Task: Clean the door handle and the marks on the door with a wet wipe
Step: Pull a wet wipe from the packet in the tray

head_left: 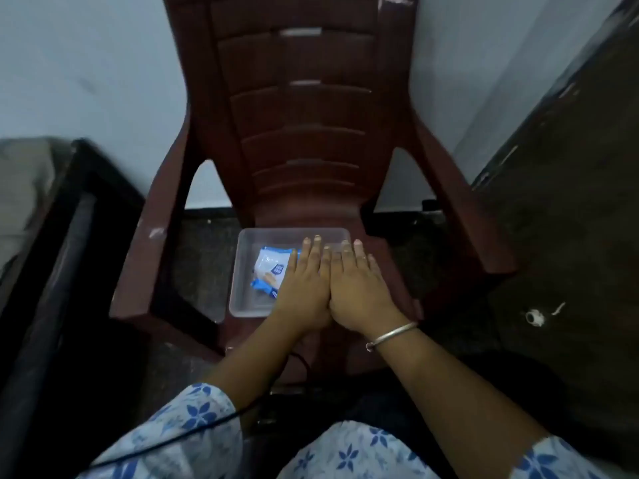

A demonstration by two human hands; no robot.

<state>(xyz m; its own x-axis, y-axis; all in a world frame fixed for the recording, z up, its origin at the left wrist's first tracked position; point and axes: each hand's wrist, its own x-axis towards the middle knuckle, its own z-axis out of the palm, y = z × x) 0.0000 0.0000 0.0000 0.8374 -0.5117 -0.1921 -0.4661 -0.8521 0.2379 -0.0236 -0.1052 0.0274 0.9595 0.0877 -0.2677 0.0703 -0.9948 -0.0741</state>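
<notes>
Left hand (304, 288) and right hand (359, 288) lie flat above the clear tub (242, 243), grips spread and empty; best to pinch the wipe pack (269, 271) inside the tub by its free left edge

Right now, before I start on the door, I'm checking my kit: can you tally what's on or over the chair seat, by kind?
wet wipe pack: 1, lying in the tray
clear tray: 1, on the seat of the chair
hands: 2, left hand and right hand, flat side by side over the tray
Total: 4
</notes>
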